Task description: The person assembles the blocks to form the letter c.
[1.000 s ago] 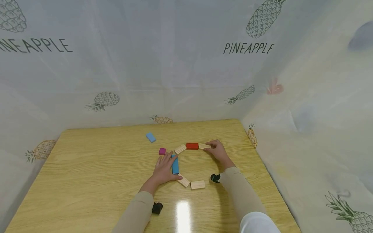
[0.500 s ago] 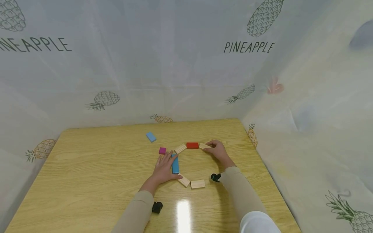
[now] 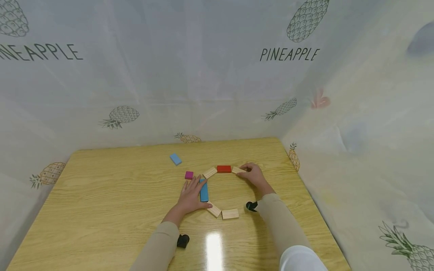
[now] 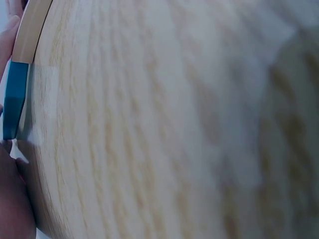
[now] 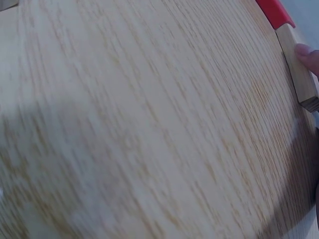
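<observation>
Small wooden blocks form an open curve on the table. My left hand point(image 3: 189, 196) lies spread at its left side, fingertips at the upper end of a blue block point(image 3: 204, 192) and thumb on a plain wooden block point(image 3: 214, 210) below. In the left wrist view the blue block point(image 4: 15, 99) meets a plain one point(image 4: 31, 32). With its thumb and fingers, my right hand point(image 3: 255, 175) pinches a plain wooden block point(image 3: 236, 170), whose left end meets a red block point(image 3: 224, 169). The right wrist view shows my thumb against that plain block point(image 5: 295, 62); the other fingers are mostly hidden there.
Another plain block point(image 3: 210, 173) links the blue and red ones, and one more point(image 3: 230, 214) ends the lower side. Outside the curve lie a magenta block point(image 3: 189, 175) and a light blue block point(image 3: 175, 159). A patterned curtain point(image 3: 203, 75) borders the wooden table point(image 3: 112, 195).
The plain block in my right hand has turned slightly, its right end coming a little nearer to me. My left hand and the other blocks stay in place.
</observation>
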The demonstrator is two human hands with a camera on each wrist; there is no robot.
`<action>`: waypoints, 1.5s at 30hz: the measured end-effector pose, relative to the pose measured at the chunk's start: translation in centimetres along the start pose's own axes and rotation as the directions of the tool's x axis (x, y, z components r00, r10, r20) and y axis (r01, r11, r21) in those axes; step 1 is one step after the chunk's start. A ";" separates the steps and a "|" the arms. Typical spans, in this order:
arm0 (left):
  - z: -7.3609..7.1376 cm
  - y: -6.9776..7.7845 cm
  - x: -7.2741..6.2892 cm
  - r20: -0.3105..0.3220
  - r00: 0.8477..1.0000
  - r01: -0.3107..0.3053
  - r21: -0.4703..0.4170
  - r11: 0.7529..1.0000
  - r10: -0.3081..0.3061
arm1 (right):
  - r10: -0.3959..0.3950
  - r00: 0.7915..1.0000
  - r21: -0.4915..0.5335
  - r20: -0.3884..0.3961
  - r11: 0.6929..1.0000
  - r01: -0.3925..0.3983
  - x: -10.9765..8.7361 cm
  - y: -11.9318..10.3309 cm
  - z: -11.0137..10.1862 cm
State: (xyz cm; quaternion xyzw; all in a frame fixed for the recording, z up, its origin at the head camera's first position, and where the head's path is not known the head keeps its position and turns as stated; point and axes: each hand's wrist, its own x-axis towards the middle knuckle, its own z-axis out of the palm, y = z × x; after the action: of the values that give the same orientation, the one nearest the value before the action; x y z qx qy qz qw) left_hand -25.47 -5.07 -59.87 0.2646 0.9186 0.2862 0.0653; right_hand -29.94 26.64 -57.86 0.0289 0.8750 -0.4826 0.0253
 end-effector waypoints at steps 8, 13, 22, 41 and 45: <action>0.0 0.1 0.0 0.006 1.000 0.010 -0.004 1.000 -0.010 | -0.001 1.000 0.005 -0.002 1.000 0.001 -0.1 -0.3 0.0; -0.2 0.2 -0.1 -0.002 1.000 0.004 -0.005 1.000 -0.004 | -0.005 1.000 0.004 -0.006 1.000 0.005 -0.2 -0.4 0.0; -0.1 0.2 0.0 0.001 1.000 0.007 -0.001 1.000 -0.007 | 0.004 1.000 0.009 -0.003 1.000 -0.004 -0.2 -0.4 0.1; -0.4 0.4 -0.1 0.011 1.000 0.007 -0.004 1.000 -0.007 | 0.004 1.000 0.000 -0.027 1.000 -0.004 0.2 -0.1 0.4; -0.3 0.4 -0.2 0.010 1.000 0.005 0.003 1.000 -0.005 | 0.004 1.000 0.012 -0.016 1.000 -0.004 0.0 -0.3 0.4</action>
State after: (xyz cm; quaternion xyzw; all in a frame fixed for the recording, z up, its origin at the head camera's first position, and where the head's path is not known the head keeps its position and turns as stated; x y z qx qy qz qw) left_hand -25.27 -5.07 -59.39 0.2637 0.9193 0.2835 0.0702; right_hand -29.99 26.17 -57.86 0.0345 0.8722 -0.4876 0.0190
